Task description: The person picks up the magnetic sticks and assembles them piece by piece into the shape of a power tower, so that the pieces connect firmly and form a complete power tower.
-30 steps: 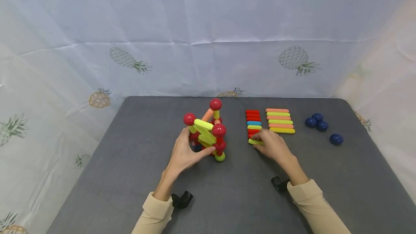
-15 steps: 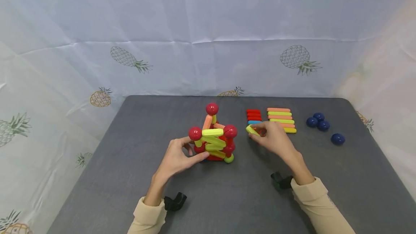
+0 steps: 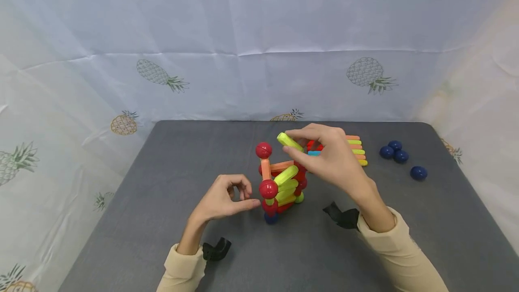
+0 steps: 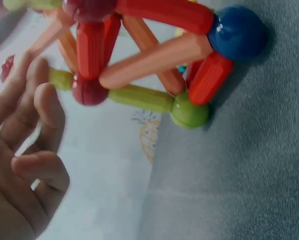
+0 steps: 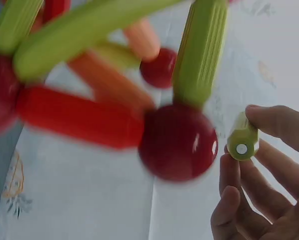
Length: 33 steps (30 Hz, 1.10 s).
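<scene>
A frame of magnetic rods and balls (image 3: 287, 184) stands on the dark table, with red balls on top and blue and green ones at its base. Left of it, my left hand (image 3: 225, 197) is held with fingers loosely bent and nothing between them. The thumb tip comes close to the frame's near side. My right hand (image 3: 338, 161) pinches a yellow-green magnetic rod (image 3: 288, 139) between thumb and fingers, raised above the frame's far right corner. The right wrist view shows a round silvery spot on the end of this magnetic rod (image 5: 243, 142).
Red and blue loose rods (image 3: 314, 152) lie behind the right hand, partly hidden by it. A second row of orange and yellow-green rods (image 3: 356, 144) is beside them. Several dark blue balls (image 3: 387, 152) lie farther right. A pineapple-print cloth (image 3: 243, 84) hangs behind the table.
The right hand has lifted the yellow-green magnetic rod from the row and carried it left over the frame. The frame has turned and shifted right, and the left hand has let go of it.
</scene>
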Motion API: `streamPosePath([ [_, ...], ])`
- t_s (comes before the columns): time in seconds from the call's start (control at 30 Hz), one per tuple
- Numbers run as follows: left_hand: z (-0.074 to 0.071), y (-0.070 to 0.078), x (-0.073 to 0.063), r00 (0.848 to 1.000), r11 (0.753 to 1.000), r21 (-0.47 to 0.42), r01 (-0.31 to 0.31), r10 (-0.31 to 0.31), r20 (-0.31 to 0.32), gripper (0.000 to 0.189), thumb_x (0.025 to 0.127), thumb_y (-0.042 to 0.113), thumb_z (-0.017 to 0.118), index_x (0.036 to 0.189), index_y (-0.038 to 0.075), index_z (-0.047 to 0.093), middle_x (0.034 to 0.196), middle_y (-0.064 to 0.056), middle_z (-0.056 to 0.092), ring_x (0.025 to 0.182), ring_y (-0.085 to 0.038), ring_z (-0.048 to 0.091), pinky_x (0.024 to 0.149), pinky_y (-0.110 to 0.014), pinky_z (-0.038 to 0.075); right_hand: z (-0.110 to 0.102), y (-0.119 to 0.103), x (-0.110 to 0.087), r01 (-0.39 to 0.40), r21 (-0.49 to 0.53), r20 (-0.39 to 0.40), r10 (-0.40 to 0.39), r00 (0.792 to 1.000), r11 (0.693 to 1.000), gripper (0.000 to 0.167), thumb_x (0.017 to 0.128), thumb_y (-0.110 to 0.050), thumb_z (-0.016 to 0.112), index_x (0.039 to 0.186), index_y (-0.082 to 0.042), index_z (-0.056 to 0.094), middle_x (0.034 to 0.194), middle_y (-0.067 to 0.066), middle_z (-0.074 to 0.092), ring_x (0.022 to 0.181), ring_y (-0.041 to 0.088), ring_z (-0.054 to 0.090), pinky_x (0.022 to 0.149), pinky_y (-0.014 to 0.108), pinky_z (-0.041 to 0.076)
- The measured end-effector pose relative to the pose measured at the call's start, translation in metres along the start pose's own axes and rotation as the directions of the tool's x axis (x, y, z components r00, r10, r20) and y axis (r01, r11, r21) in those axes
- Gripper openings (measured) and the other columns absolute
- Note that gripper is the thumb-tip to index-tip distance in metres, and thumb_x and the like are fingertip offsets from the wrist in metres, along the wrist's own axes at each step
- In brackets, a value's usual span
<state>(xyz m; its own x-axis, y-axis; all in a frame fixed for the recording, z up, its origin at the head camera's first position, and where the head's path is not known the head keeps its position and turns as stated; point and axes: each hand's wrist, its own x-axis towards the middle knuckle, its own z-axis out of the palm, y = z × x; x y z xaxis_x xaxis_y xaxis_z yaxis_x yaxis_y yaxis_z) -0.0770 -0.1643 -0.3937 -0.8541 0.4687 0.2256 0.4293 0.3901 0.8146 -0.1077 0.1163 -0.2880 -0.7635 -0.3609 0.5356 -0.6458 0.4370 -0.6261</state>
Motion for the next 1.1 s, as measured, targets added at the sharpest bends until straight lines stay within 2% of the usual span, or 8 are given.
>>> streamPosePath([
  [0.13, 0.0, -0.008, 0.003, 0.997, 1.0, -0.028, -0.002, -0.001, -0.077, 0.061, 0.072, 0.026, 0.093, 0.122, 0.02, 0.059, 0.113, -0.003, 0.064, 0.079, -0.01, 0.055, 0.048, -0.024, 0.035, 0.009, -0.004, 0.0, 0.007, -0.005, 0.089, -0.007, 0.996, 1.0, 0.027, 0.084, -0.009, 0.083, 0.111, -0.007, 0.079, 0.089, 0.002, 0.075, 0.073, 0.009, 0.062, 0.066, 0.025, 0.053],
  [0.23, 0.003, -0.013, 0.007, 0.998, 1.0, -0.012, 0.011, -0.012, -0.07, 0.088, 0.072, 0.034, 0.094, 0.146, 0.025, 0.047, 0.14, -0.002, 0.056, 0.088, -0.013, 0.056, 0.048, -0.024, 0.036, 0.013, -0.002, 0.0, -0.009, -0.036, 0.129, 0.013, 0.992, 0.999, 0.027, 0.085, -0.009, 0.082, 0.111, -0.006, 0.079, 0.091, 0.003, 0.075, 0.073, 0.011, 0.063, 0.066, 0.026, 0.055],
  [0.33, 0.006, -0.016, 0.011, 0.999, 1.0, -0.017, 0.015, -0.016, -0.052, 0.099, 0.072, 0.039, 0.093, 0.154, 0.027, 0.039, 0.15, -0.003, 0.049, 0.09, -0.022, 0.059, 0.048, -0.025, 0.037, 0.016, -0.001, 0.0, -0.026, -0.075, 0.151, 0.037, 0.988, 0.997, 0.027, 0.085, -0.01, 0.082, 0.111, -0.006, 0.079, 0.093, 0.004, 0.076, 0.072, 0.011, 0.063, 0.064, 0.025, 0.054],
  [0.43, 0.007, -0.018, 0.015, 0.999, 1.0, -0.024, 0.019, -0.02, -0.034, 0.101, 0.074, 0.044, 0.091, 0.156, 0.024, 0.037, 0.149, -0.005, 0.049, 0.088, -0.027, 0.06, 0.049, -0.024, 0.038, 0.018, -0.001, 0.001, -0.036, -0.112, 0.164, 0.054, 0.985, 0.993, 0.028, 0.085, -0.012, 0.082, 0.112, -0.006, 0.079, 0.094, 0.005, 0.076, 0.069, 0.012, 0.06, 0.062, 0.024, 0.049],
  [0.63, 0.008, -0.023, 0.023, 0.999, 1.0, -0.028, -0.01, 0.011, 0.034, 0.107, 0.075, 0.058, 0.085, 0.159, 0.02, 0.032, 0.145, -0.009, 0.052, 0.084, -0.016, 0.06, 0.053, -0.027, 0.04, 0.02, -0.005, 0.003, -0.078, -0.169, 0.187, 0.109, 0.976, 0.982, 0.028, 0.085, -0.013, 0.082, 0.112, -0.007, 0.079, 0.092, 0.006, 0.075, 0.067, 0.012, 0.057, 0.058, 0.025, 0.044],
  [0.83, 0.01, -0.026, 0.028, 0.992, 0.999, -0.047, -0.024, 0.03, 0.127, 0.11, 0.076, 0.062, 0.083, 0.161, 0.02, 0.027, 0.149, -0.011, 0.049, 0.093, -0.027, 0.063, 0.06, -0.025, 0.043, 0.022, -0.007, 0.006, -0.121, -0.174, 0.214, 0.157, 0.964, 0.977, 0.025, 0.085, -0.01, 0.081, 0.11, -0.008, 0.08, 0.091, 0.007, 0.074, 0.067, 0.012, 0.056, 0.054, 0.024, 0.042],
  [0.93, 0.01, -0.028, 0.028, 0.99, 0.998, -0.058, -0.033, 0.04, 0.133, 0.109, 0.076, 0.062, 0.082, 0.159, 0.016, 0.03, 0.138, -0.012, 0.056, 0.092, -0.032, 0.062, 0.059, -0.024, 0.042, 0.023, -0.007, 0.008, -0.138, -0.177, 0.218, 0.176, 0.96, 0.974, 0.024, 0.084, -0.01, 0.081, 0.108, -0.007, 0.081, 0.086, 0.007, 0.072, 0.061, 0.012, 0.052, 0.049, 0.024, 0.038],
  [1.1, 0.01, -0.029, 0.029, 0.99, 0.997, -0.059, -0.045, 0.052, 0.129, 0.103, 0.076, 0.061, 0.083, 0.155, 0.014, 0.037, 0.119, -0.009, 0.058, 0.09, -0.03, 0.061, 0.057, -0.024, 0.041, 0.026, -0.006, 0.009, -0.171, -0.176, 0.232, 0.209, 0.95, 0.969, 0.023, 0.084, -0.012, 0.081, 0.105, -0.006, 0.081, 0.087, 0.008, 0.072, 0.056, 0.013, 0.047, 0.046, 0.024, 0.035],
])
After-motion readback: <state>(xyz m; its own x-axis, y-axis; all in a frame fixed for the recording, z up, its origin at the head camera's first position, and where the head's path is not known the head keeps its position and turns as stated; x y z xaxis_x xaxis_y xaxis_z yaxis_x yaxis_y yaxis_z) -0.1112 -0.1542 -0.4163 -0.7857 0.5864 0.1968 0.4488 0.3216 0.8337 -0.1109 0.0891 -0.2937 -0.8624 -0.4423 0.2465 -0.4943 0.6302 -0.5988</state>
